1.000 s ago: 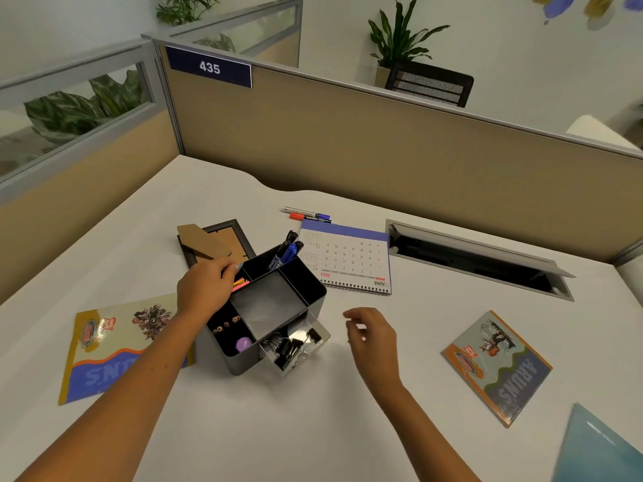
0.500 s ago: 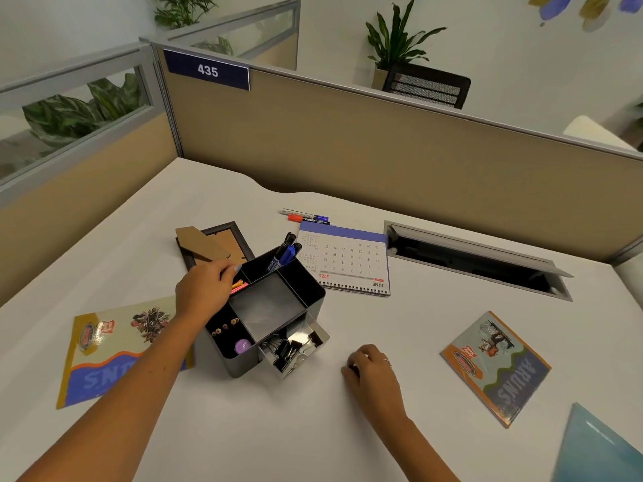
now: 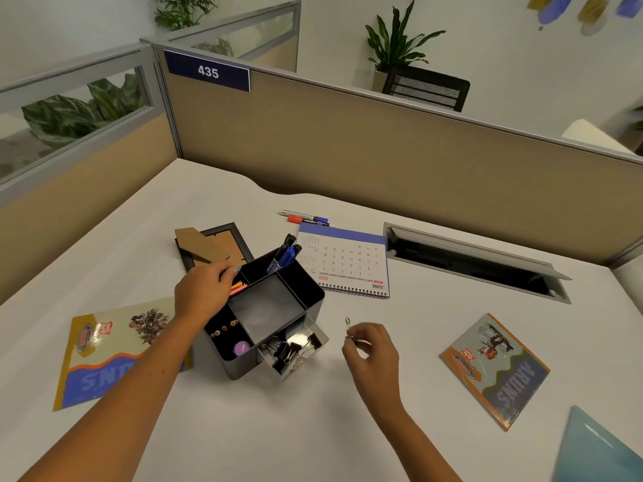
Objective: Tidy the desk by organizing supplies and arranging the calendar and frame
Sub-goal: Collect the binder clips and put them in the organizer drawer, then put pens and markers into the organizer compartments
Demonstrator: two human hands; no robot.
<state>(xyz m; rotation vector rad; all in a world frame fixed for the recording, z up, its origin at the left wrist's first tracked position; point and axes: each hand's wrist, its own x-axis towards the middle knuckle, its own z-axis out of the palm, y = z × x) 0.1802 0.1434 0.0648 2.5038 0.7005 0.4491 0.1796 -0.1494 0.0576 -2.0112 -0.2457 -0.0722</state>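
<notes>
Pinching a small metal binder clip (image 3: 348, 329) between thumb and fingertips, the right hand (image 3: 370, 349) is raised just off the white desk (image 3: 313, 429), to the right of the organizer's open drawer (image 3: 295, 353), which is full of black clips. The left hand (image 3: 205, 293) rests on the far-left corner of the black desk organizer (image 3: 271, 307), its fingers curled over the rim beside the pink and orange sticks. Blue markers (image 3: 283, 257) stand in the compartment just beyond that hand. The picture frame (image 3: 212, 247) lies face down directly beyond the left hand, its cardboard stand up. The calendar (image 3: 348, 264) lies flat beyond the right hand, with two pens (image 3: 306, 218) at its far edge. A booklet (image 3: 497, 368) lies to the right of the right hand, another (image 3: 114, 349) under the left forearm
</notes>
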